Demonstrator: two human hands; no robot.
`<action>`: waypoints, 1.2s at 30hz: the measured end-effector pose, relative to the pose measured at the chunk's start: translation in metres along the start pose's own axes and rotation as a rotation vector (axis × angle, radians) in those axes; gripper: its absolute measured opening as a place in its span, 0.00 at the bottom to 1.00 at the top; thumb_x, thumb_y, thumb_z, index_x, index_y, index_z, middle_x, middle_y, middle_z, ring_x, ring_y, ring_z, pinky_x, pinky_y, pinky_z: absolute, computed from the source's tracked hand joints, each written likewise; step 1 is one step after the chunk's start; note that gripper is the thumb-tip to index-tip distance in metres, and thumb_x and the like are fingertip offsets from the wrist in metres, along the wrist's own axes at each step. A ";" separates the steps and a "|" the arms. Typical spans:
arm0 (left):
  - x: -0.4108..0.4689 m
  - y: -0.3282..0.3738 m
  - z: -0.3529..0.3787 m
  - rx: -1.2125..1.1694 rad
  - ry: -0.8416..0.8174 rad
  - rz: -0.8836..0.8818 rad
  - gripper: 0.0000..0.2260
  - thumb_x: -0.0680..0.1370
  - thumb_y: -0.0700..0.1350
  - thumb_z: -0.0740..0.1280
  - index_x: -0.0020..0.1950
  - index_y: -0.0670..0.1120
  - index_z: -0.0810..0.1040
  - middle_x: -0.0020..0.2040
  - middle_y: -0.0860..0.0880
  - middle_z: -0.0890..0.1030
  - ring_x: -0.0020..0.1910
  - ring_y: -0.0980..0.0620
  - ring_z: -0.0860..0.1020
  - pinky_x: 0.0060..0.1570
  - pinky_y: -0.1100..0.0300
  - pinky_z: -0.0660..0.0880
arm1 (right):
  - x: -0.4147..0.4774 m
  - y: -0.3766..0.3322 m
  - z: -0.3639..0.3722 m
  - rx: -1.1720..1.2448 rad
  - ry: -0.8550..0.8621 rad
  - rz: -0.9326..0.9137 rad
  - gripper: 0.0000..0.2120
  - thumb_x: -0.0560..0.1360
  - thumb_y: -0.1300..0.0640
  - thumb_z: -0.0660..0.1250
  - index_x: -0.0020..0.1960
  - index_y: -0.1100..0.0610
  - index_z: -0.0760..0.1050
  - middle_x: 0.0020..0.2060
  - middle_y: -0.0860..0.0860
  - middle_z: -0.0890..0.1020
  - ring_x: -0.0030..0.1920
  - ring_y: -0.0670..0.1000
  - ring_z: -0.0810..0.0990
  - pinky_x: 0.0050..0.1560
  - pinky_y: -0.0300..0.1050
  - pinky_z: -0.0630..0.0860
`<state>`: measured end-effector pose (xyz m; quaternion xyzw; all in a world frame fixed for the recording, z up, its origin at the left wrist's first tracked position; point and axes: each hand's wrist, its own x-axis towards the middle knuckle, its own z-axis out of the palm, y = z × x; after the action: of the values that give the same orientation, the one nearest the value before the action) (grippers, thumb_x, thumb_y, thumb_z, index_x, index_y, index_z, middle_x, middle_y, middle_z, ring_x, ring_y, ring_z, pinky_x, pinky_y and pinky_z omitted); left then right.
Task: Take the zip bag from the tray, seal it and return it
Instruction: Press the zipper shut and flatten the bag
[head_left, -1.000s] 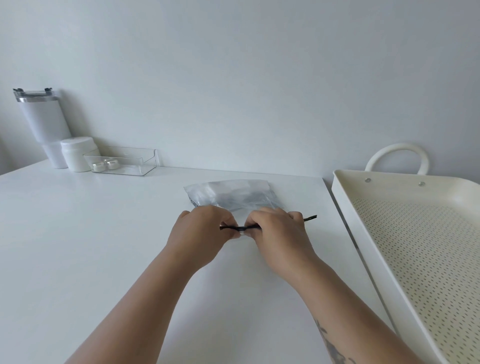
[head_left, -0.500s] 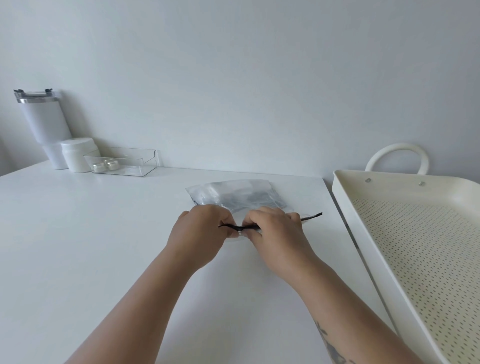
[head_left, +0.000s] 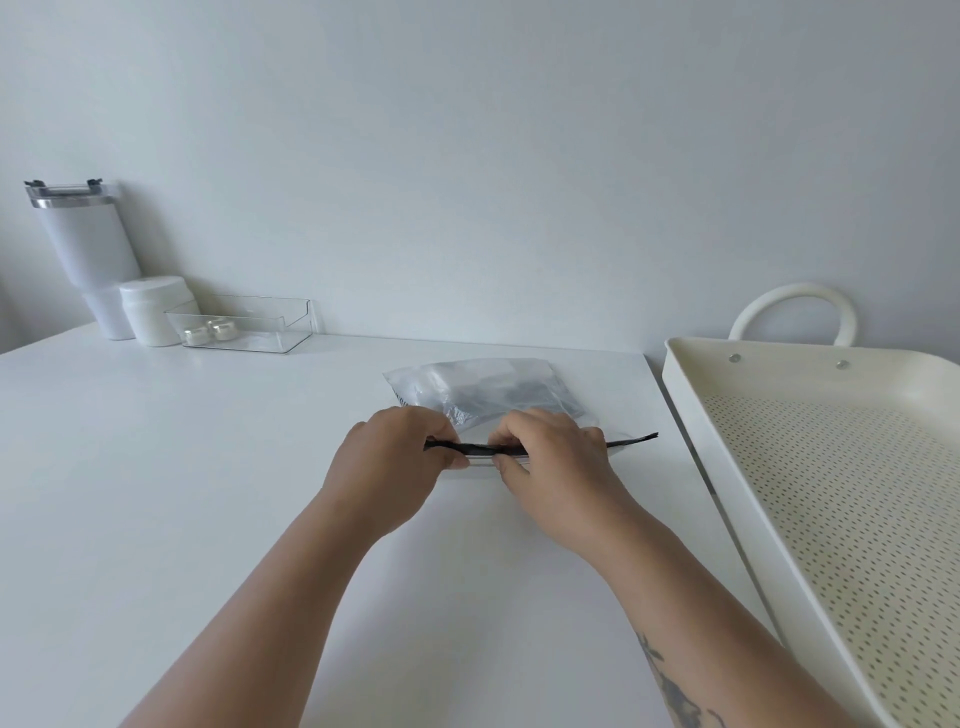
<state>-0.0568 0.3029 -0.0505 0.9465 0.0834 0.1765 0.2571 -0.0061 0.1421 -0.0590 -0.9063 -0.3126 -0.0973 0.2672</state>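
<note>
Your left hand and right hand each pinch the black zip strip of the zip bag, which lies on the table near its far right corner. Thin, limp, probably slippery film: grip the stiffer strip. Beyond the right edge, the tray waits.

a clear zip bag lies flat on the white table, dark contents visible inside. both hands pinch its black zip strip at the near edge: left hand at the left end, right hand just beside it, the strip's right end sticking out free. a cream perforated tray with a loop handle sits to the right, apart from the bag. a white tumbler, white jar and clear box stand by the wall.
</note>
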 end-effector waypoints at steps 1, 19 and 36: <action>0.000 0.001 0.000 -0.019 0.003 0.004 0.09 0.74 0.48 0.71 0.34 0.56 0.78 0.35 0.53 0.79 0.37 0.50 0.76 0.36 0.54 0.71 | -0.001 -0.001 0.000 0.012 0.001 -0.010 0.01 0.78 0.53 0.65 0.50 0.48 0.75 0.49 0.43 0.79 0.54 0.49 0.73 0.56 0.49 0.64; 0.000 -0.007 -0.009 -0.136 -0.027 -0.068 0.10 0.70 0.49 0.75 0.32 0.52 0.78 0.36 0.45 0.79 0.22 0.55 0.64 0.25 0.62 0.61 | 0.000 0.004 0.001 0.071 0.028 0.022 0.05 0.78 0.53 0.65 0.44 0.48 0.72 0.44 0.43 0.77 0.50 0.52 0.73 0.56 0.51 0.67; -0.005 -0.013 -0.025 -0.261 -0.107 -0.060 0.06 0.69 0.52 0.77 0.34 0.55 0.83 0.41 0.54 0.84 0.19 0.60 0.69 0.20 0.72 0.61 | 0.003 0.020 0.008 0.230 0.156 -0.006 0.08 0.73 0.59 0.71 0.38 0.49 0.78 0.33 0.38 0.76 0.44 0.43 0.73 0.52 0.46 0.63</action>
<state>-0.0712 0.3239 -0.0386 0.9101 0.0740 0.1275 0.3872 0.0088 0.1348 -0.0730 -0.8585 -0.3029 -0.1320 0.3923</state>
